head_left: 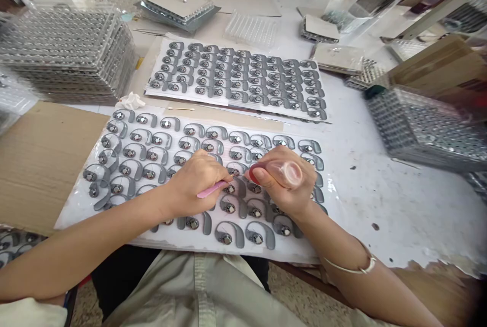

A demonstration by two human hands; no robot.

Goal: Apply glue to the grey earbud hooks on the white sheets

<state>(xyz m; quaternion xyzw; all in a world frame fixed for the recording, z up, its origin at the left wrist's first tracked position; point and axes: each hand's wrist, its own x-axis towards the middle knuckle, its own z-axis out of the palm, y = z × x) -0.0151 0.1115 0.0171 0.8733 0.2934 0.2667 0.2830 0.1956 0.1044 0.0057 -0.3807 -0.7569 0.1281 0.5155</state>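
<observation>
My left hand (198,181) is closed on a thin pink tool (211,190); its flat end sticks out below the fingers, and its working tip is hidden. Wrapped in my right hand (289,196) is a small translucent squeeze bottle (283,172) with reddish liquid inside, its nozzle pointing left toward my left fingertips. Both hands meet over a white foam sheet (331,185) carrying rows of grey hook-shaped plastic parts (238,205). Each part has a round metallic piece at one end. Some parts are covered by my hands.
Behind lies a second sheet of similar grey parts (236,75). A cotton swab (181,108) and a crumpled tissue (131,101) rest between the sheets. Stacked clear trays (64,53) stand at left, more trays (429,129) at right. Brown cardboard (45,159) lies at left.
</observation>
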